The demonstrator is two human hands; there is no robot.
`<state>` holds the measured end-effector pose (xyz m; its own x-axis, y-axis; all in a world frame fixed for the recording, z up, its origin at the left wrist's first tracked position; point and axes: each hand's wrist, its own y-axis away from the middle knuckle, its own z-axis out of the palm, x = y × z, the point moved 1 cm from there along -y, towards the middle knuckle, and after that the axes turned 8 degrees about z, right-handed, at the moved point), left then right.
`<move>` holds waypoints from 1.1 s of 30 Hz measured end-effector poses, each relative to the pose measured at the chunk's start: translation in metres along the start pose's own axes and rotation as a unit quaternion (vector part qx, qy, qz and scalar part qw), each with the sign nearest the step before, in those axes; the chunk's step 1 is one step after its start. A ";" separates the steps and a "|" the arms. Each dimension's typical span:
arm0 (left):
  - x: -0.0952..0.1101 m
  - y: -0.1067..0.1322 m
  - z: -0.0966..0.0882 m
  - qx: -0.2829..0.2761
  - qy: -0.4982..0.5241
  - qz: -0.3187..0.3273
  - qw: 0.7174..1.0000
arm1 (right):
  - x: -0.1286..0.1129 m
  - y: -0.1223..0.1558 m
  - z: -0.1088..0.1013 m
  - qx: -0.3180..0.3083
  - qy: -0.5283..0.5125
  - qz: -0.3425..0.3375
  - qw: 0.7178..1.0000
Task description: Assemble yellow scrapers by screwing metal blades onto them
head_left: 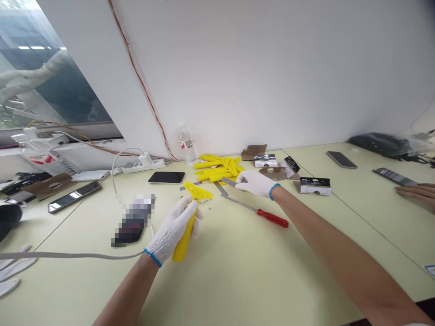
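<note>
Bright, flat room light, w/ daylight blown out at the top of the window and only faint, soft shadows on the desk by the gloved left hand. Strong wide-angle bend at the edges; the wall looks tilted, and one patch is pixelated out.

There are three hands: the person's gloved left hand and right hand, plus one bare hand of a co-worker. The left holds one yellow handle, the right one blade. A heap of more yellow handles is too tangled to count. The table carries four phones, three small boxes, three cardboard pieces, one screwdriver, one bottle and one power strip.
</note>
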<state>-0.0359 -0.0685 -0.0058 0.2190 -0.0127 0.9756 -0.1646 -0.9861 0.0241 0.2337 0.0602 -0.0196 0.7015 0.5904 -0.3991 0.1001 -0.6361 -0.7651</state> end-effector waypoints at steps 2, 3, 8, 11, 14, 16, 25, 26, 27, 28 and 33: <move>0.002 0.002 0.001 -0.012 -0.002 -0.005 1.000 | -0.002 -0.001 -0.015 -0.089 -0.004 -0.013 0.996; 0.003 0.002 0.002 -0.020 -0.002 -0.010 1.000 | -0.004 0.000 -0.024 -0.145 -0.006 -0.022 0.989; 0.006 0.005 0.007 -0.044 0.008 -0.032 0.999 | -0.017 0.013 -0.056 -0.237 -0.016 -0.047 0.970; 0.005 0.006 0.007 -0.061 0.017 -0.038 0.997 | -0.023 0.023 -0.062 -0.203 -0.005 -0.048 0.978; 0.002 0.006 0.006 -0.094 0.025 -0.055 0.994 | -0.025 0.031 -0.060 -0.192 -0.004 -0.038 0.981; 0.000 0.006 0.005 -0.117 0.033 -0.061 0.991 | -0.024 0.034 -0.057 -0.196 -0.014 -0.018 0.980; -0.007 0.006 0.009 -0.107 -0.021 -0.061 0.992 | -0.009 0.038 -0.062 -0.216 -0.049 0.043 0.974; -0.008 0.006 0.011 -0.111 -0.028 -0.061 0.992 | -0.009 0.040 -0.061 -0.217 -0.051 0.040 0.974; -0.010 0.007 0.013 -0.113 -0.032 -0.060 0.991 | -0.011 0.042 -0.060 -0.211 -0.051 0.038 0.975; -0.010 0.008 0.015 -0.117 -0.034 -0.059 0.991 | -0.013 0.046 -0.058 -0.200 -0.049 0.035 0.978; -0.005 0.011 0.021 -0.137 -0.036 -0.064 0.988 | -0.027 0.064 -0.046 -0.168 -0.037 0.004 0.985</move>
<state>-0.0190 -0.0832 -0.0145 0.3215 0.0879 0.9428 -0.3823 -0.8989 0.2142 0.2529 -0.0191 -0.0342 0.6503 0.6122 -0.4498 0.3312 -0.7613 -0.5574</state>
